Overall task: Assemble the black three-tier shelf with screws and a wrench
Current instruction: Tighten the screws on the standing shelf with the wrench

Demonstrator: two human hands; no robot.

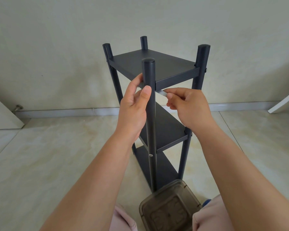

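Note:
The black three-tier shelf (157, 64) stands upright on the floor in front of me, its four round posts rising above the top tier. My left hand (134, 104) grips the nearest post (148, 72) just below the top tier, thumb across its front. My right hand (187, 104) pinches a flat silver wrench (162, 92), whose far end reaches in behind that post under the top tier's corner. A silver screw head (151, 155) shows lower on the same post at the bottom tier.
A smoky translucent plastic box (170, 209) lies on the floor between my knees, close to the shelf's foot. The wall and baseboard stand right behind the shelf. A white door sits at left with a door stop (18, 107), and a white panel edge (285, 102) at right.

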